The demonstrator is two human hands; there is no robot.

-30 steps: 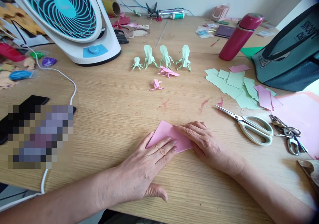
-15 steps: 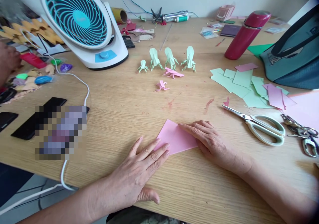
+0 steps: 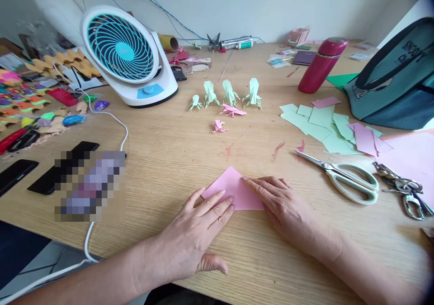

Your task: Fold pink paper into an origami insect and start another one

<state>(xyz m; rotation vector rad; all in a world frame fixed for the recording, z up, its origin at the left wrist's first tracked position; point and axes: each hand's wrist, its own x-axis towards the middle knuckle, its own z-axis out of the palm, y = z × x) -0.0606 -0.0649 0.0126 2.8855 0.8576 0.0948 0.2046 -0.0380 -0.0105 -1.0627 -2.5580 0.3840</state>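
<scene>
Resting on pink paper (image 3: 241, 188): left hand (image 3: 190, 232), right hand (image 3: 284, 205), unclenched; corner pointing away, long axis crosswise.

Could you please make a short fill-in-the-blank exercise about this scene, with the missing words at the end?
The paper touched by the left hand and the right hand is coloured ____.
The scissors lie to the ____ of the right hand.
In the row stand ____ green paper figures.
The white machine with the round grille is a ____.
Missing words: pink; right; four; fan.

Head-worn view, facing forward, angled down, near table (image 3: 162, 146)
</scene>
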